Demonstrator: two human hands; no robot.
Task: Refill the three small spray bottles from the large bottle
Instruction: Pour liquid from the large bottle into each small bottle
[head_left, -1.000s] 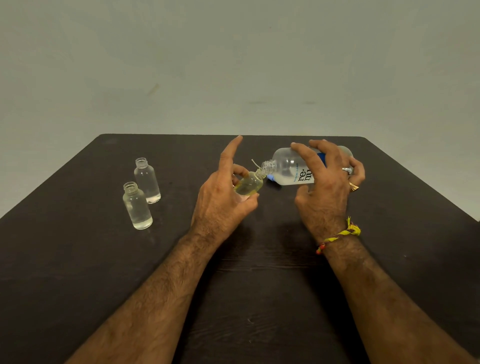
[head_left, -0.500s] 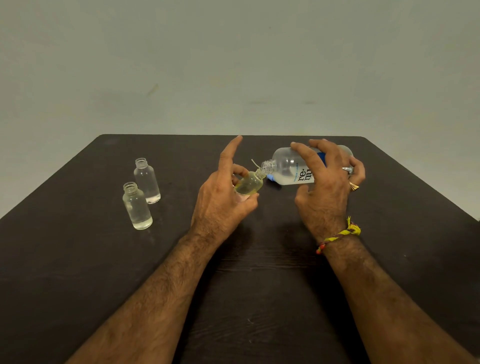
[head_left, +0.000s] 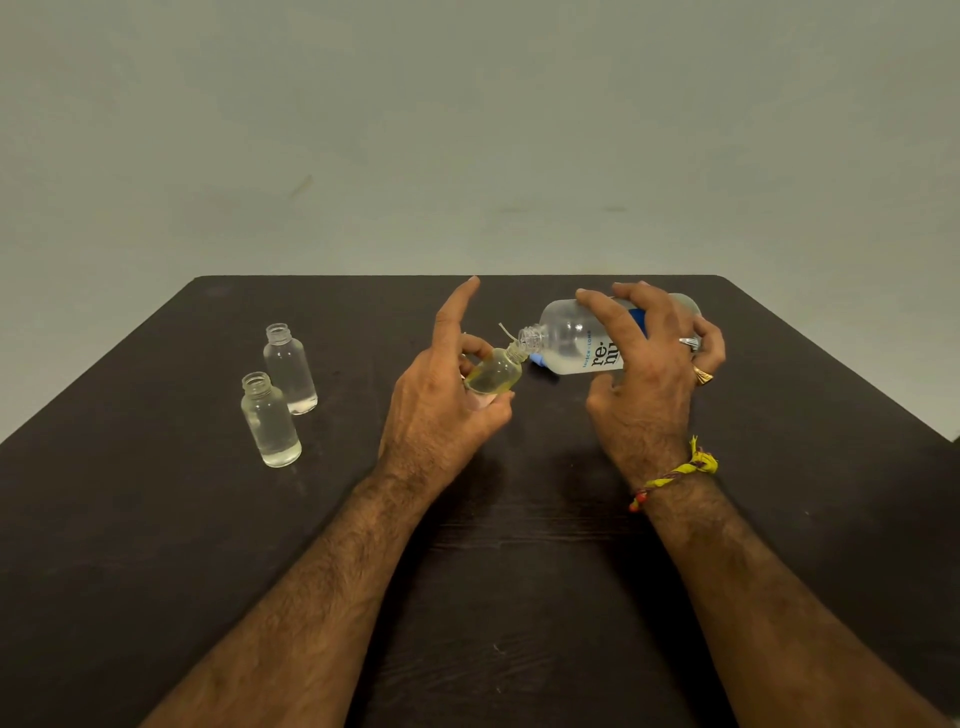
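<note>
Left hand (head_left: 441, 400) grips the tilted small spray bottle (head_left: 493, 370) neck-to-mouth under the large bottle (head_left: 576, 338), which the right hand (head_left: 644, 374) clasps; pour slowly, mouths aligned.

The left hand (head_left: 441, 395) holds a small tilted bottle (head_left: 493, 371), forefinger pointing up; the right hand (head_left: 644, 374) grips the large bottle (head_left: 571, 338) tipped nearly flat, its mouth touching the small one's neck. Two uncapped small bottles (head_left: 280, 395) stand upright on the dark table (head_left: 156, 519), left of the left hand
</note>
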